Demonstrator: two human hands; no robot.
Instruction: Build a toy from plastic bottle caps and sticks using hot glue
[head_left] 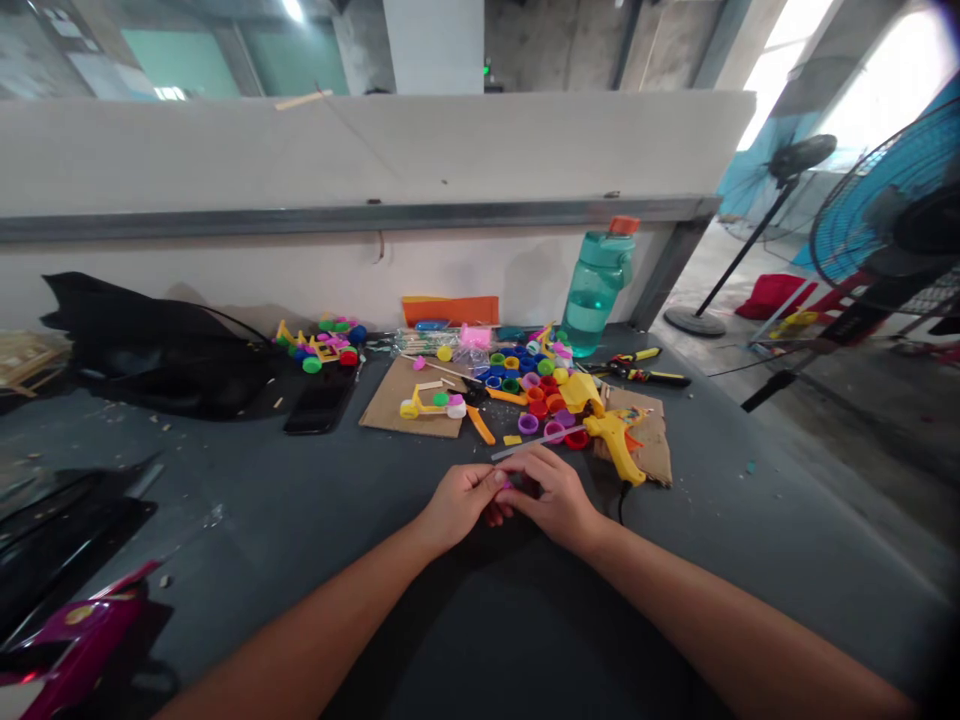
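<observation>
My left hand [463, 503] and my right hand [550, 495] meet above the dark table, fingers closed together. Between the fingertips shows a bit of a small purple piece [508, 485], mostly hidden, so its kind is unclear. Just beyond my right hand lies a yellow glue gun [616, 440] with a glue stick [540, 441] reaching out from its back toward my fingers. Behind the hands, a small yellow toy car frame [432, 403] with bottle-cap wheels rests on a cardboard piece [386, 398]. Colourful bottle caps [537, 392] are heaped to its right.
A phone [321, 400] and a black cloth or bag [150, 350] lie left, beside a cluster of assembled toy cars [322, 345]. A teal water bottle [596, 290] stands at the back, near yellow-black pliers [637, 368]. A magenta tool [82, 630] is at lower left; a fan [892, 220] stands right.
</observation>
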